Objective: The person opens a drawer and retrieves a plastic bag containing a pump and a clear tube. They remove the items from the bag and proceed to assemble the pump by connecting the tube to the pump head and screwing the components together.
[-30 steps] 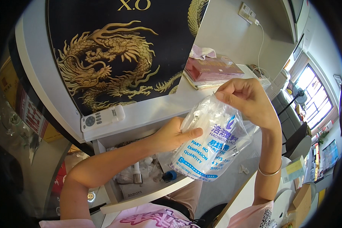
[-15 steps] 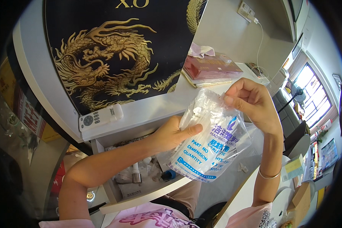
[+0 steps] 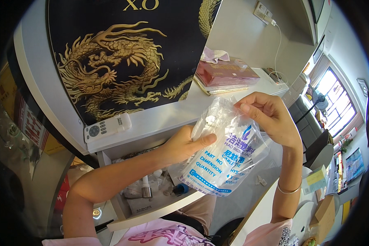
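A clear plastic bag of cable ties (image 3: 227,158) with blue and purple print hangs between my hands above an open drawer. My left hand (image 3: 188,143) grips its left side, thumb lying across the front and fingers behind. At the bag's top edge, my right hand (image 3: 270,117) pinches the plastic between thumb and forefinger. White strips show through the film in the left part of the bag. The top is crumpled, and I cannot tell whether its mouth is parted.
Below the bag, the pulled-out drawer (image 3: 164,210) holds loose small items, including a blue-capped piece (image 3: 180,189). A white remote control (image 3: 106,128) lies on the shelf beside a large black box with a gold dragon (image 3: 123,61). A red box (image 3: 227,73) lies farther back.
My right hand has shifted slightly left along the bag's top edge, its fingers less curled. My left hand keeps its grip.
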The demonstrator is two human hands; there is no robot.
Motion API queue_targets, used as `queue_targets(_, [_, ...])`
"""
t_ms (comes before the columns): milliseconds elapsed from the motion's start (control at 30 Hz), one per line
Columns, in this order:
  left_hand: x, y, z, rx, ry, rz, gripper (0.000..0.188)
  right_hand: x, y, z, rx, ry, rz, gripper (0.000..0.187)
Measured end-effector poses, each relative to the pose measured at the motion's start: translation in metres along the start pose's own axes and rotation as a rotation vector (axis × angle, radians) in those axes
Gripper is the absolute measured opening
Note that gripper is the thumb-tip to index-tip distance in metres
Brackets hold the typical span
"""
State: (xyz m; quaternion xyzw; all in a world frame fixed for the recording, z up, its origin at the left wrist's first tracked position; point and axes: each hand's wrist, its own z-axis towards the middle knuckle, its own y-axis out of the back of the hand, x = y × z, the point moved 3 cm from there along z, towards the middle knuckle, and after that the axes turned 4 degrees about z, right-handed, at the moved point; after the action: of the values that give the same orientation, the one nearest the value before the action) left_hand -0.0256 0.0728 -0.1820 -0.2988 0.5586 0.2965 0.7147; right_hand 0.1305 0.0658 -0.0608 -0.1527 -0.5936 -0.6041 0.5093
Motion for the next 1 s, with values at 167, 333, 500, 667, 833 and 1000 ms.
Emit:
queue_targets(167, [0.0,-0.001,0.001,-0.009,-0.011,0.006,0.039,0.0,0.002,-0.005,0.063,-0.002,-0.089,0.019])
queue_targets(333, [-0.005,-0.001,0.0,-0.032,0.04,0.015,0.039,0.007,-0.001,-0.003,0.056,0.08,-0.211,0.01])
queue_targets(500, [-0.02,0.015,-0.001,0.009,-0.191,-0.043,0.043,0.035,-0.004,0.006,-0.209,0.306,-0.333,0.008])
queue_targets(667, [-0.044,0.024,-0.005,-0.205,-0.119,0.15,0.039,0.062,-0.03,0.02,-0.309,0.613,-0.57,0.009])
queue_targets(833, [-0.063,0.036,-0.01,-0.536,-0.313,0.108,0.032,0.058,0.016,0.01,-0.539,0.575,-0.591,0.016])
queue_targets(1000, [-0.07,0.047,-0.015,-0.669,-0.433,0.126,0.032,-0.026,0.012,-0.001,-0.098,-0.033,-0.572,0.01])
